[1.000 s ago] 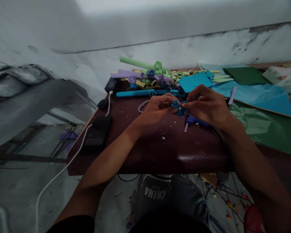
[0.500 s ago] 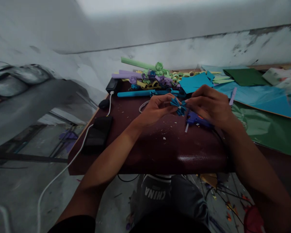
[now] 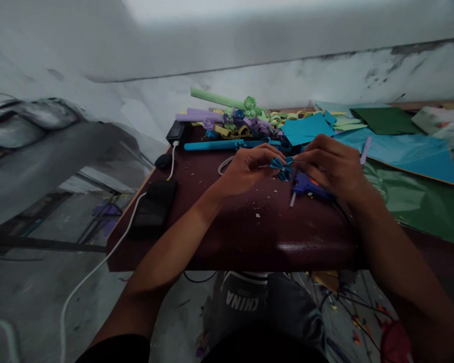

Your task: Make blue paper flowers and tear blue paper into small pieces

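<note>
At the upper left of the frame, a shiny silver bundle (image 3: 41, 123) rests on a grey draped surface (image 3: 79, 156), and a white cable (image 3: 73, 292) loops up from the lower left to a dark maroon table (image 3: 219, 234). Along the table's left side sit a flat black block (image 3: 155, 206), a small rounded black object (image 3: 163, 161) and a black box (image 3: 177, 132) with a white plug in it. At upper centre, pale green (image 3: 215, 97), purple (image 3: 196, 117) and blue (image 3: 212, 145) paper tubes lie beside a heap of crumpled paper flowers (image 3: 236, 121). Below the heap, the left hand (image 3: 245, 169) reaches in, fingers closed together, pinching a small blue folded-paper flower (image 3: 282, 169) just right of the picture's centre, above the tabletop. At the bottom centre are dark trousers (image 3: 242, 301) lettered "CHINA". Right of the flower, the right hand (image 3: 333, 164) has its fingers curled and fingertips nearly together at the flower's upper right petal; whether they grip it, I cannot tell. Under this hand lies a blue-purple glue gun (image 3: 310, 186), a whitish stick poking from its left end. Farther right, a bright blue sheet (image 3: 306, 128), a pale purple strip (image 3: 366, 150), a dark green sheet (image 3: 388, 121) and a large glossy green sheet (image 3: 419, 206) spread toward the right edge.
</note>
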### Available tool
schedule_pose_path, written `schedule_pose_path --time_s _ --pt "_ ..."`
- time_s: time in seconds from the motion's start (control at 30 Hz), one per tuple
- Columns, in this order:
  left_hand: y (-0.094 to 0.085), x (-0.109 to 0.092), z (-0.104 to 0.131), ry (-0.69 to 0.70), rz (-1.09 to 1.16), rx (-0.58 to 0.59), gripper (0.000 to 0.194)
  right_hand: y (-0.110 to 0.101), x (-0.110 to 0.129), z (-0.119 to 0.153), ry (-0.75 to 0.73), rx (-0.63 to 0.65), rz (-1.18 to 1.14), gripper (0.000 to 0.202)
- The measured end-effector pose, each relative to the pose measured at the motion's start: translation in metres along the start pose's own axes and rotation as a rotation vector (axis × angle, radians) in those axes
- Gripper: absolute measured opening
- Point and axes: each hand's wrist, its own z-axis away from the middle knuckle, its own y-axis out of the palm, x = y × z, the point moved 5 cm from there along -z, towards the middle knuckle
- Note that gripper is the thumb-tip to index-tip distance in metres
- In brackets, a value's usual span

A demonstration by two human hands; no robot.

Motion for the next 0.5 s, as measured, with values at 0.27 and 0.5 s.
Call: schedule_pose_path --time_s 0.27,0.5 --pt "-0.0006 -0.0037 0.0017 0.033 -0.068 -0.007 0.037 -0.001 0.005 0.003 -0.118 -0.096 0.061 0.015" --pt "-0.0012 0.0017 0.0035 -0.045 -0.029 0.003 0.041 0.0012 0.0013 0.0 0.006 -0.094 -0.031 0.021"
